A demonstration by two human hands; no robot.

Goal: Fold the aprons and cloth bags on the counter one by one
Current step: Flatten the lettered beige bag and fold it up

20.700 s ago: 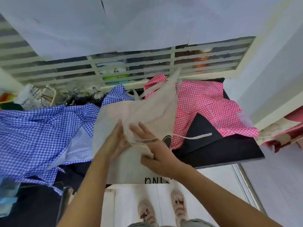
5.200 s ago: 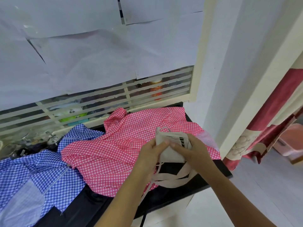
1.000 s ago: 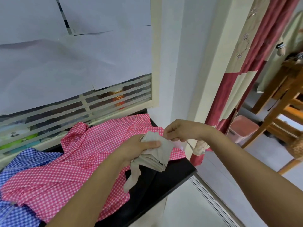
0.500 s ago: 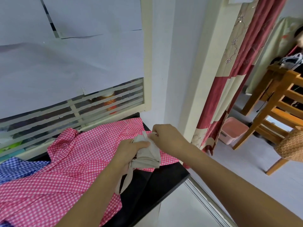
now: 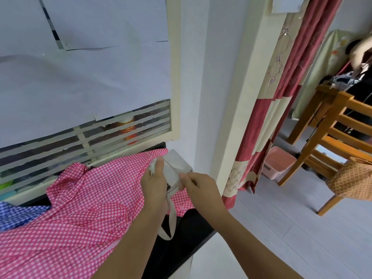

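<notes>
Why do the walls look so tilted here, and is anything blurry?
Head view: the wide-angle lens makes the door frame and curtain lean. Head view: the left hand, right hand and the cloth bag they hold are sharp. Head view: a pale shape at the top right edge is smeared by motion. Head view: the light is soft, with no glare.

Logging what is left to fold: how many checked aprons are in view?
2. A pink-and-white checked fabric apron lies spread over the black counter; a blue-and-white checked fabric apron shows partly at the left edge. More may lie out of frame.
</notes>
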